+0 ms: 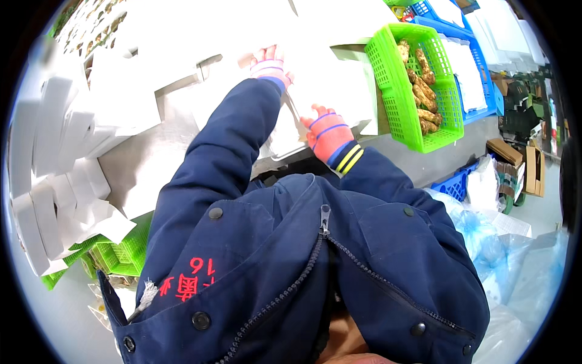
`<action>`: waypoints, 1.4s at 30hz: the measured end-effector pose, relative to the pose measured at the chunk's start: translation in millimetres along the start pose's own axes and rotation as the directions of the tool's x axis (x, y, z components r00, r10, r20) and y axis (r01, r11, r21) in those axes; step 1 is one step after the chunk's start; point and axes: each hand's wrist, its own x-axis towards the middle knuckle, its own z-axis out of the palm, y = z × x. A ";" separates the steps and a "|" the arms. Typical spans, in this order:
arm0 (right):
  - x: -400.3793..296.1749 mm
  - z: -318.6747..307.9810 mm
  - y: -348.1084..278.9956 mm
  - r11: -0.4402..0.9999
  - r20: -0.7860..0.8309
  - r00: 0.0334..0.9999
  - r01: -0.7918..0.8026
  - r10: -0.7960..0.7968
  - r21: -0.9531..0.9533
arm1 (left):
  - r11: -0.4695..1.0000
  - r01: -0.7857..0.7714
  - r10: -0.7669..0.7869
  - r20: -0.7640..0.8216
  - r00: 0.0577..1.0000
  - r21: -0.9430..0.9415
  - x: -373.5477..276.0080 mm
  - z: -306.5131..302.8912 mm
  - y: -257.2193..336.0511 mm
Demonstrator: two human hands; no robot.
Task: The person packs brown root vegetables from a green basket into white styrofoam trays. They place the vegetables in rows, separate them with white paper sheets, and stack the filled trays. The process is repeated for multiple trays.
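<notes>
Both of my hands wear pink fingerless gloves with blue stripes. My left hand (269,67) lies palm down over a glaring white surface, fingers extended and thumb apart, with nothing visible in its grasp. Closer to my body, my right hand (328,132) has half-bent fingers beside a white tray or box (284,150), whose rounded rim faces me. Whether those fingertips pinch anything is hidden. White sheets or boards (336,86) spread around both hands, their outlines washed out by strong light. To the right, a green plastic basket (395,109) holds several earthy brown mushrooms (425,93).
White foam boxes or lids (54,123) are stacked at left on the steel table (132,168). A blue crate (489,91) with white packets stands beyond the green basket. Green crates (120,255) sit low at left; clear plastic bags (504,268) lie at lower right.
</notes>
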 end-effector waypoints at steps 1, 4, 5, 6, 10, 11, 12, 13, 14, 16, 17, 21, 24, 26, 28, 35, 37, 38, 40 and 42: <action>-8.9 1.7 -4.2 0.995 0.066 0.998 -0.023 0.017 0.094 | 1.000 -0.002 0.002 -0.003 1.000 0.013 1.7 0.5 0.4; -3.1 8.4 -3.2 0.997 0.194 0.980 -0.053 0.043 0.050 | 0.999 0.032 -0.032 0.079 0.996 0.005 5.4 -8.0 1.8; 0.4 9.3 -4.5 1.000 0.281 0.959 -0.023 0.018 0.014 | 0.999 0.051 -0.050 0.122 0.991 -0.004 7.2 -12.4 2.2; 4.8 10.0 -5.5 1.000 0.365 0.931 0.005 0.004 -0.023 | 0.996 0.081 -0.071 0.207 0.976 -0.040 6.7 -25.4 8.1; 11.0 37.3 18.6 0.987 0.492 0.867 0.137 -0.080 -0.080 | 0.998 0.023 -0.019 0.060 0.998 -0.051 12.3 -7.1 2.0; 10.7 30.7 18.5 0.995 0.572 0.818 0.090 -0.054 -0.036 | 0.999 0.011 -0.009 0.044 0.999 -0.046 10.6 -5.6 3.4; 14.1 9.5 14.1 0.995 0.644 0.760 0.094 -0.082 0.017 | 0.999 -0.035 0.035 0.026 0.999 -0.018 10.5 -6.0 4.7; 14.8 -14.6 8.9 0.995 0.703 0.704 0.080 -0.099 0.060 | 0.983 -0.111 0.099 -0.087 0.991 -0.144 12.5 -3.1 2.9; 3.8 10.2 32.0 0.971 0.593 0.768 0.199 -0.240 0.135 | 0.944 -0.209 0.160 -0.201 0.966 -0.254 15.5 -1.2 2.0; 4.0 37.8 41.6 0.951 0.579 0.815 -0.160 -0.025 0.266 | 0.953 0.018 0.009 0.085 0.996 -0.303 17.6 -10.7 2.0; 22.0 1.2 32.7 0.922 0.639 0.769 -0.246 -0.001 0.298 | 0.944 0.003 0.026 0.084 0.996 -0.330 11.5 -23.3 -2.3; 31.0 56.1 55.4 0.953 0.661 0.746 -0.132 -0.085 0.271 | 0.997 0.017 -0.009 0.092 0.996 -0.081 23.1 -1.4 -12.5; 20.2 89.0 68.1 0.939 0.562 0.792 0.042 -0.240 0.342 | 0.987 -0.076 0.077 0.003 0.997 -0.141 11.8 9.7 -8.5; 24.2 92.4 74.0 0.909 0.520 0.783 0.134 -0.342 0.395 | 0.995 -0.072 0.072 -0.008 0.997 -0.067 14.1 13.0 -10.7; 24.6 84.9 71.5 0.900 0.520 0.779 0.128 -0.352 0.417 | 0.996 -0.083 0.082 -0.034 0.996 -0.040 14.6 13.9 -14.2; 8.3 36.3 50.8 0.968 0.564 0.810 0.019 -0.161 0.250 | 0.962 -0.273 0.257 -0.309 0.916 -0.011 -5.2 1.1 -44.9; -1.1 36.7 52.7 0.978 0.463 0.869 0.103 -0.176 0.180 | 0.932 -0.362 0.307 -0.498 0.811 -0.017 -25.7 -6.4 -43.7; -6.8 44.1 57.4 0.982 0.446 0.882 0.079 -0.150 0.173 | 0.939 -0.339 0.254 -0.541 0.802 -0.062 -43.4 -14.4 -34.8; -6.2 42.7 54.3 0.984 0.449 0.883 0.075 -0.140 0.159 | 0.962 -0.225 0.119 -0.502 0.857 -0.156 -67.9 -16.7 -38.3; -1.1 42.6 48.0 0.987 0.491 0.859 0.085 -0.142 0.138 | 0.978 -0.098 0.024 -0.368 0.930 -0.184 -69.1 20.5 -56.2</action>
